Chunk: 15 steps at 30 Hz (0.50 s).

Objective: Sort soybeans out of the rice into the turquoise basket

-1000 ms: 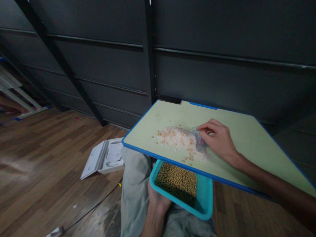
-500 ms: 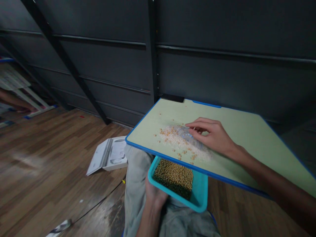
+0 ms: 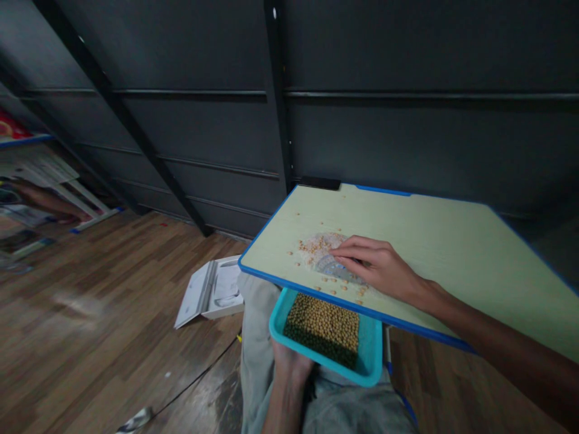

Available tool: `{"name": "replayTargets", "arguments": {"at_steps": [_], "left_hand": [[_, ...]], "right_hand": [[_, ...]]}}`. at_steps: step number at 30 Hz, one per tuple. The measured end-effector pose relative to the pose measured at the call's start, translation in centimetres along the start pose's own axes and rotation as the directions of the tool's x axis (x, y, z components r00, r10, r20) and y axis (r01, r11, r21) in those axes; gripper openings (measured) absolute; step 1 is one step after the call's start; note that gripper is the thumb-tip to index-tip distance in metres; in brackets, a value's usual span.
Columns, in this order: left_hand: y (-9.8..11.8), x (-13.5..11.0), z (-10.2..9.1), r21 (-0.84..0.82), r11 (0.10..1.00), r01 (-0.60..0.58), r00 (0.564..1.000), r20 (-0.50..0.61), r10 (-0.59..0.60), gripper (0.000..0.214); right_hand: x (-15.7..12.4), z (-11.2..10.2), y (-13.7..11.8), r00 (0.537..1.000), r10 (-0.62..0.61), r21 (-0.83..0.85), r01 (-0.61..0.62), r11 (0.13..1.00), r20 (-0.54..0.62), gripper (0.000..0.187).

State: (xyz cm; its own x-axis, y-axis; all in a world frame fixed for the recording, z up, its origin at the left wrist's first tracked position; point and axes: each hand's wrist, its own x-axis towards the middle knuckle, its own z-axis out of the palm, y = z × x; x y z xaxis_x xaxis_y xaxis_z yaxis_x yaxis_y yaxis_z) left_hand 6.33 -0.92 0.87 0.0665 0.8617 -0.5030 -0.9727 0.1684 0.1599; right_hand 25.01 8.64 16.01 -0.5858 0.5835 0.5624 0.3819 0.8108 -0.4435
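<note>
My left hand (image 3: pixel 292 364) holds a turquoise tray (image 3: pixel 371 349) from below, just under the near edge of the table. Inside lie round tan beans (image 3: pixel 323 316) with small dark green beans (image 3: pixel 316 342) along the near side. My right hand (image 3: pixel 375 259) is closed in a pinch over the tabletop, and I cannot make out what its fingertips hold. Beneath those fingers is a clear, see-through piece (image 3: pixel 329 265), partly covered by the hand. Around it spread white rice-like grains (image 3: pixel 312 237) and scattered tan beans (image 3: pixel 344 288).
The table (image 3: pixel 434 235) has a pale green top and blue rim. A flat black object (image 3: pixel 319 183) sits at its far edge, by a dark panelled wall (image 3: pixel 217 126). An opened white box (image 3: pixel 217 289) and a black cable (image 3: pixel 199 377) lie on the wooden floor. Another person's leg (image 3: pixel 49 202) shows at left.
My right hand has moved slightly left and down, and its fingers have come together in a pinch. The left hand still supports the tray. The whole view has shifted slightly.
</note>
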Motion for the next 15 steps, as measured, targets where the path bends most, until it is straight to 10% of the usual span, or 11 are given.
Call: {"name": "replayTargets", "arguments": {"at_steps": [15], "left_hand": [[0.13,0.02,0.57,-0.003,1.000,-0.028,0.999,0.037,0.028,0.030]], "right_hand": [[-0.64,0.50,0.12,1.000,0.028,-0.009,-0.028,1.000,-0.002,0.024]]}}
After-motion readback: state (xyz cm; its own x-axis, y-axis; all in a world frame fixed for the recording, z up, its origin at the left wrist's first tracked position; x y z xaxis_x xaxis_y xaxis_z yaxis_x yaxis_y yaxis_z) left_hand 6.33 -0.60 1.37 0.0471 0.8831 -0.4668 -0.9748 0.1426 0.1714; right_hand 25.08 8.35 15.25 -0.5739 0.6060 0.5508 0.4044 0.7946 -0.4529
